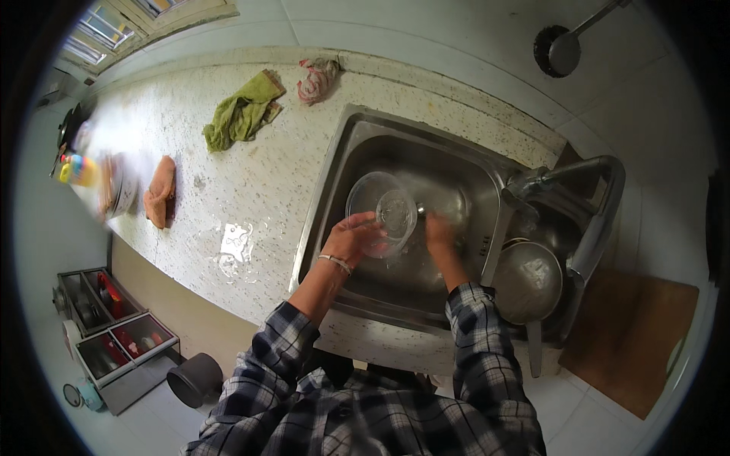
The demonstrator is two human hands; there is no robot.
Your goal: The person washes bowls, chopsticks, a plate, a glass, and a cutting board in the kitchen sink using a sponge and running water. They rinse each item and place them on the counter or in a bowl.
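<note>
Over the large basin of a stainless steel sink [370, 290], my left hand [355, 236] grips the near rim of a clear round bowl [381, 188]. The bowl is tilted, and its round base shows. My right hand [442, 235], blurred, is to the right of the bowl and apart from it, low in the same basin; its fingers are too blurred to tell whether they hold anything. A metal drain fitting [421, 210] shows between the bowl and my right hand.
A faucet [593, 216] arches over the smaller right basin, where a long-handled pan [527, 282] rests. Right of it lies a wooden board [633, 336]. On the counter [274, 188] are a green cloth [242, 114], a red-and-white cloth [317, 81], an orange cloth [161, 191] and stacked bowls [122, 188].
</note>
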